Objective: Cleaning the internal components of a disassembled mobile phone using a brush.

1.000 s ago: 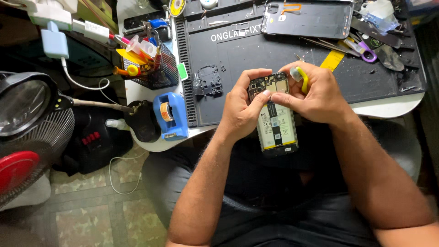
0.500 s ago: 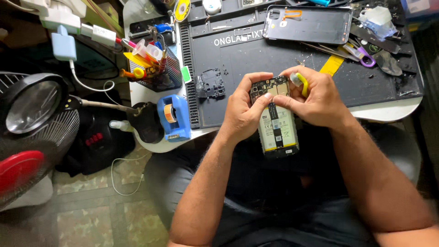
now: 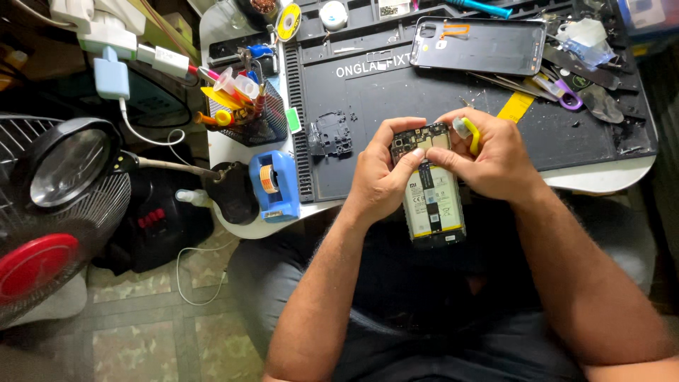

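Here, left hand (image 3: pixel 378 177) and right hand (image 3: pixel 495 159) both curled around opened phone (image 3: pixel 431 194), thumbs seemingly pressing.

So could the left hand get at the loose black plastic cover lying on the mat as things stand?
Probably yes. The black plastic cover lies bare on the mat just beside the left hand, with nothing between them. But that hand grips the opened phone, so it would have to let go first.

Blue tape dispenser (image 3: pixel 274 185), mesh tool basket (image 3: pixel 244 113), perhaps a magnifier lamp (image 3: pixel 69 164)
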